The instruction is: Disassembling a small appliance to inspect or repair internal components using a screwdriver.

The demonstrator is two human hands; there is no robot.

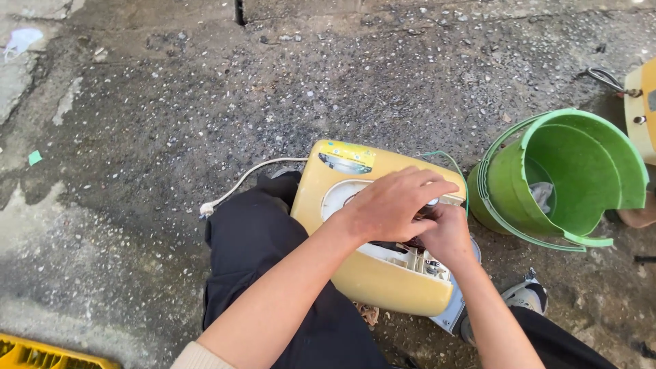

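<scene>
Both hands on the yellow plastic appliance casing [369, 273]: left hand [393, 203] curled over it, right hand [447, 232] pinching a small part inside; casing could slip off my knee.

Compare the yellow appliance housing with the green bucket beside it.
The yellow appliance housing rests against the person's knee under both hands; the green bucket lies tipped and untouched. The housing is rounded and mostly closed; the bucket gapes open, its rim split. Both look like plastic on the gritty ground.
</scene>
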